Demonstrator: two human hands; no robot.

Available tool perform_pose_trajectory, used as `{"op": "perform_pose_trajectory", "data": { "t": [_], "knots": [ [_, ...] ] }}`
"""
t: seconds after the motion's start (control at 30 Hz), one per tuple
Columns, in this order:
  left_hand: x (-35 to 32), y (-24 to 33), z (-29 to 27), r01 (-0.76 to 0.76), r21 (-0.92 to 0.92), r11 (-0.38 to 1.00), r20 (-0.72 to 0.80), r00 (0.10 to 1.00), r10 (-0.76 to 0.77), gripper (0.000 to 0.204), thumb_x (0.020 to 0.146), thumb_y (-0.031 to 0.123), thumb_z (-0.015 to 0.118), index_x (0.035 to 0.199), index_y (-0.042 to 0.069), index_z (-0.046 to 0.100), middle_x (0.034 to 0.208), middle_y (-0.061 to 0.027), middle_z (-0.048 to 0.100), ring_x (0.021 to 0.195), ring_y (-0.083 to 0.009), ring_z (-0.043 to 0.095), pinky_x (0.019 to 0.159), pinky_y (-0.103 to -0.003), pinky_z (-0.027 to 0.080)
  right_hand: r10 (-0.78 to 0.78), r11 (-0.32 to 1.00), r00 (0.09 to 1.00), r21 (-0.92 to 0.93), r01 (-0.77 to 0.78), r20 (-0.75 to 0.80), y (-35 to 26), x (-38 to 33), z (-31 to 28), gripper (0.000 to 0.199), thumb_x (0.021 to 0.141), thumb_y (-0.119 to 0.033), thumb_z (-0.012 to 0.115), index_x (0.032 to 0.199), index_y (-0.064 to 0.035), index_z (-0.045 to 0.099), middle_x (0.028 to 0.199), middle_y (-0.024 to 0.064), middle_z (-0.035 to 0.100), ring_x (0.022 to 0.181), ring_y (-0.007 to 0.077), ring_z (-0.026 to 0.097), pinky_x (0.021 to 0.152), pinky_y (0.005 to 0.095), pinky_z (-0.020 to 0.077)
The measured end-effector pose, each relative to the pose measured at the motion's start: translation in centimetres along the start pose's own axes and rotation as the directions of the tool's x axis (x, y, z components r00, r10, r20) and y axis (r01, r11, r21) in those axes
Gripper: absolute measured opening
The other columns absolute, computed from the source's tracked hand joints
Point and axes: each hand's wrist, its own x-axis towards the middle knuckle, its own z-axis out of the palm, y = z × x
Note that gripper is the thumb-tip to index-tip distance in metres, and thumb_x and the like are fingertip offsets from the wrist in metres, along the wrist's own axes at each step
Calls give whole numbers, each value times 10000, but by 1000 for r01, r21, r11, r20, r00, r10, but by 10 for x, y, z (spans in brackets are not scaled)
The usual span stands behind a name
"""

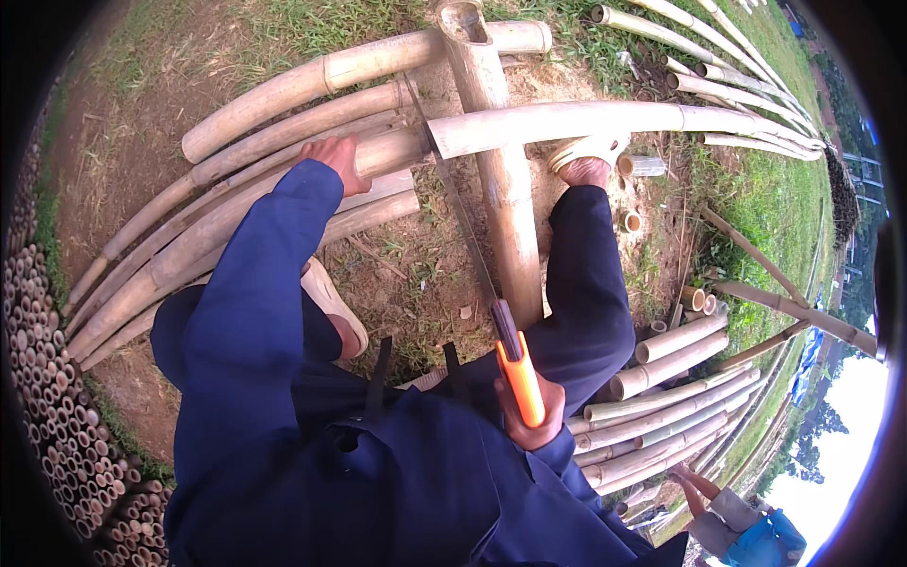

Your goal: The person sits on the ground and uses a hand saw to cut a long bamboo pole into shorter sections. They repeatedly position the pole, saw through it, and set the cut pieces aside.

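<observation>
My right hand (535, 414) is wrapped around the orange handle of a hand saw (464, 217). Its long blade lies across a bamboo pole (586, 121), in a cut just right of my left hand (333, 163). That left hand presses down on the pole with its fingers curled over it. Beneath the pole, a thick bamboo post (505, 203) lies crosswise as a support. My right foot in a pale clog (588, 148) rests against the pole's near side, right of the support.
More bamboo poles (321, 76) lie at the left, and several others (727, 90) at the far right. Cut pieces (671, 350) are stacked beside my right leg. A large pile of bamboo ends (61, 416) fills the left edge. Another person (746, 529) is at the lower right.
</observation>
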Motion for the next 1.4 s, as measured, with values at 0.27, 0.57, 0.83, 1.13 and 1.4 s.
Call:
{"op": "perform_pose_trajectory", "data": {
  "t": [0.27, 0.57, 0.83, 1.13, 1.4],
  "knots": [
    [12, 7, -11, -45, -10, 999, -65, 997, 44, 659, 717, 372, 845, 1249, 23, 672, 1207, -239, 729, 1180, -393, 685, 1085, -536, 479, -178, 976, 984, 124, 180, -29, -1, 122, 43, 110, 954, -54, 711, 929, 30, 646, 673, 135, 598, 573, 175, 514, 575, 360, 459],
    [29, -6, -19, -60, -73, 996, 20, 998, 61, 876, 630, 395, 880, 1358, -35, 650, 1235, -295, 707, 1188, -424, 676, 1070, -466, 511, -95, 993, 994, 62, 98, -56, 15, 14, -1, 288, 928, -42, 713, 1201, 49, 706, 787, 127, 710, 689, 173, 701, 675, 317, 546],
    [33, -20, -18, -95, -64, 993, -59, 994, 91, 805, 639, 380, 860, 1316, -14, 675, 1206, -281, 721, 1171, -416, 688, 1063, -485, 515, -108, 989, 994, 99, 109, -17, 12, 44, 24, 231, 934, -37, 712, 1156, 30, 708, 840, 157, 718, 717, 196, 677, 686, 343, 538],
    [5, 11, -6, -61, 1, 998, -95, 994, 60, 634, 747, 372, 842, 1228, 23, 621, 1115, -232, 748, 1094, -417, 711, 1023, -511, 502, -238, 955, 968, 165, 248, -78, -12, 150, 48, 154, 951, -76, 723, 900, 31, 624, 644, 138, 542, 561, 186, 473, 563, 379, 435],
    [-5, 7, -1, -6, 28, 1000, -98, 995, 9, 661, 759, 379, 858, 1259, 30, 604, 1117, -230, 747, 1109, -400, 709, 1020, -516, 508, -112, 992, 993, -61, 110, -25, 6, -12, -1, 304, 906, -49, 730, 1202, 21, 721, 867, 180, 741, 743, 287, 754, 702, 355, 571]
  ]
}}
